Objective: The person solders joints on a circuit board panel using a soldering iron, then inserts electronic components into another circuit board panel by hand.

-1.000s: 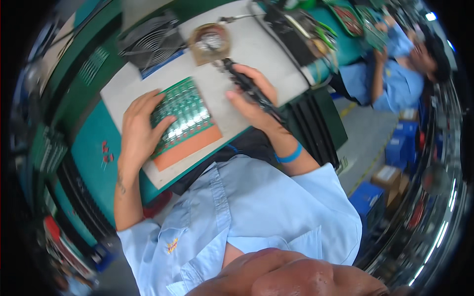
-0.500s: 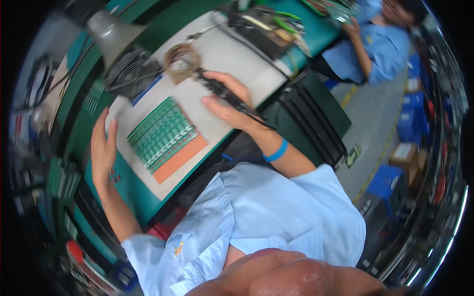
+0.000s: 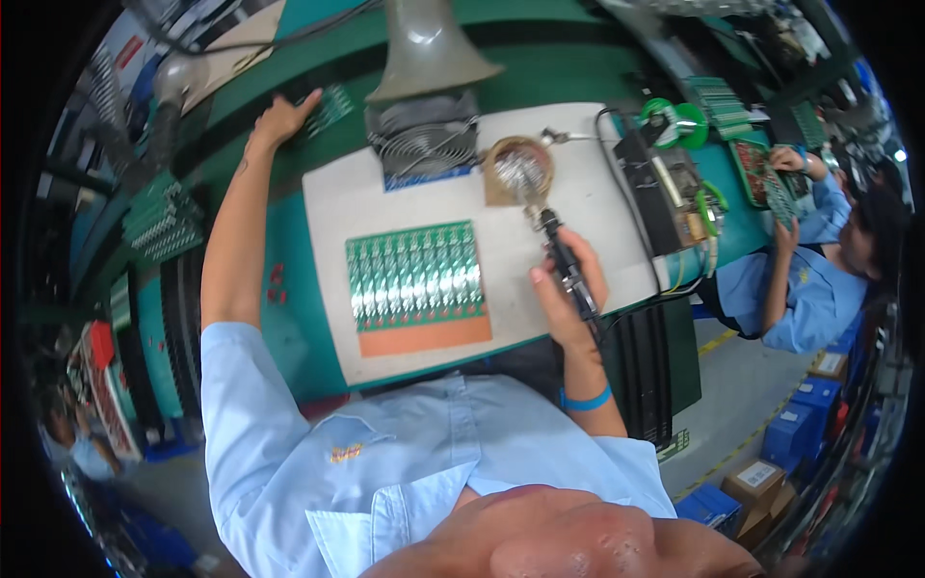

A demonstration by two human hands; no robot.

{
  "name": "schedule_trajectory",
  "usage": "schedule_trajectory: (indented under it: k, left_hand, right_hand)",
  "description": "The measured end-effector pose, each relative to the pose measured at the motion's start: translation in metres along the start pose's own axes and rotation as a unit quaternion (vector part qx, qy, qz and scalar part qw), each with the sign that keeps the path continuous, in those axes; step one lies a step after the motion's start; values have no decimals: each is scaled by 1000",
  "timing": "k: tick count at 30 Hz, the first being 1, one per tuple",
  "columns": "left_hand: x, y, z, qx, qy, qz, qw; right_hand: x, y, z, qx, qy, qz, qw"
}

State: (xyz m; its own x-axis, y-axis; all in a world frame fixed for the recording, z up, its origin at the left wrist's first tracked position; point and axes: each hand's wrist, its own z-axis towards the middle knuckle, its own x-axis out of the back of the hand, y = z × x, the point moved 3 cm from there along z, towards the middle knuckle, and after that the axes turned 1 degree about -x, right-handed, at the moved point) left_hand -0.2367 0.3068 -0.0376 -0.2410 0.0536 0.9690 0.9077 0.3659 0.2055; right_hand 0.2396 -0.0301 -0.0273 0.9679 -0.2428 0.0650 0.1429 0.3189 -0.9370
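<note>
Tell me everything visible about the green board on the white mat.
The board is a rectangular green panel, apparently a circuit board, with repeated narrow columns. Silvery patches shine across it, glare or metal, can't tell; reddish spots line its near edge. It lies flat on the white mat, seemingly over an orange sheet that shows along the near edge. The left hand and right hand are both clear of it.

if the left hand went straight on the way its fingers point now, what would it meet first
Probably the blurred green circuit board just right of the fingertips of the left hand; depth is unclear, so they may already touch.
</note>
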Motion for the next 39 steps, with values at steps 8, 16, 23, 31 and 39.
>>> schedule_trajectory:
  k: [8, 16, 23, 31, 39]
  left_hand:
    - [9, 62, -9, -48, 24, -134, 990]
    - [-3, -30, 33, -16, 2, -620, 784]
    - [120, 0, -145, -226, 31, -404, 886]
    - [215, -168, -259, -57, 217, 82, 971]
    - [182, -232, -225, -266, 206, 47, 941]
  right_hand:
    - [4, 5, -2, 5, 12, 2, 1000]
    - [1, 6, -4, 20, 15, 23, 999]
    - [20, 24, -10, 28, 69, -64, 995]
    - [5, 17, -3, -2, -1, 27, 1000]
    - [2, 11, -8, 8, 10, 3, 1000]
